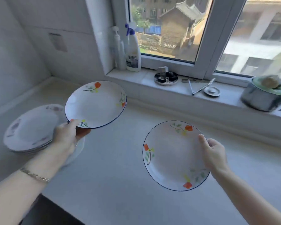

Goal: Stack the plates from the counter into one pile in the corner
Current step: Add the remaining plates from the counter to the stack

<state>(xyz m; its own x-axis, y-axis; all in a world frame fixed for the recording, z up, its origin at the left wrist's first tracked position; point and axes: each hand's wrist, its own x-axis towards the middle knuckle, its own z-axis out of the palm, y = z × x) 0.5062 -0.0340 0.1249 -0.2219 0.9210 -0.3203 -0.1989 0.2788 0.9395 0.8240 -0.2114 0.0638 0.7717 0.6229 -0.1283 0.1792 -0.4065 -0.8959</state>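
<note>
My left hand [66, 135] grips the near rim of a white plate with orange flowers and a blue edge [96, 106], held in the air above the counter. My right hand [213, 153] holds a matching flowered plate [170, 156] by its right rim, thumb on top, also lifted. On the counter at the left sits a pile of several white plates with faint purple flowers [29, 130]. Another white dish [79, 147] shows partly under my left hand, beside the pile.
The pale counter [113, 168] runs to a tiled corner at far left. The window sill carries spray and pump bottles [133, 52], a round metal piece [166, 77], a small lid [212, 91] and a steel pot with a green lid [263, 96]. A dark gap lies at bottom left.
</note>
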